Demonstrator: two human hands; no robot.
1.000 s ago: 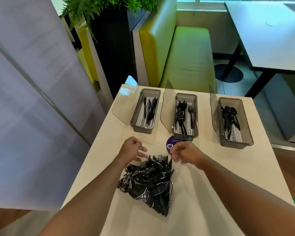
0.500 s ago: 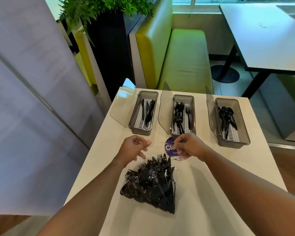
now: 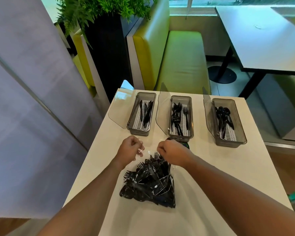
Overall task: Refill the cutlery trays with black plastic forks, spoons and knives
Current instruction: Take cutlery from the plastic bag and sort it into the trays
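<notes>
While both hands work at the mouth of a clear plastic bag (image 3: pixel 150 183) packed with black plastic forks, the bag lies on the white table (image 3: pixel 211 176) near the middle, nearer the left edge than the right. The left hand (image 3: pixel 130 149) is curled with its fingers pinched on the clear film at the bag's top left, and the right hand (image 3: pixel 173 153) is closed in a loose fist on the film at the top right, so the two hands sit a little apart with the bag's opening stretched between them; fork tines poke up out of that opening. Just beyond the right hand a dark round sticker (image 3: pixel 185 143) shows partly from behind the knuckles. Along the far edge of the table stand three grey see-through trays in a row, each with its clear lid tilted up on its left side and a white slotted insert in the bottom. The left tray (image 3: pixel 141 114), toward the far left corner, holds a few black knives (image 3: pixel 146 113). The middle tray (image 3: pixel 180 116) holds a loose cluster of black forks (image 3: pixel 176 116). The right tray (image 3: pixel 226 123), toward the far right corner and well apart from the other two, holds black spoons (image 3: pixel 223 116). Beyond the far edge are a yellow-green bench seat (image 3: pixel 182 60) and a planter with green fronds (image 3: pixel 99 9).
</notes>
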